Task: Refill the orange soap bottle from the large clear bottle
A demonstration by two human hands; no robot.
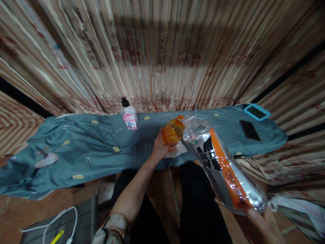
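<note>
While a pump bottle point(129, 117) stands far left on the grey cloth point(83, 149), the left hand point(159, 146) grips a small orange bottle point(173, 131); right of it, the right hand point(259, 222) holds a large clear bottle point(223, 166) tilted, mouths touching.

Glossy clear plastic bottle point(223, 166), lower right; translucent orange plastic bottle point(173, 131) at centre; matt, wrinkled blue-grey cloth point(101, 145) beneath.

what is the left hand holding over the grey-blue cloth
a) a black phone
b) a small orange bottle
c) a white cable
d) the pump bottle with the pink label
b: the left hand grips a small orange bottle, its mouth meeting the tilted large clear bottle held by the right hand.
</note>
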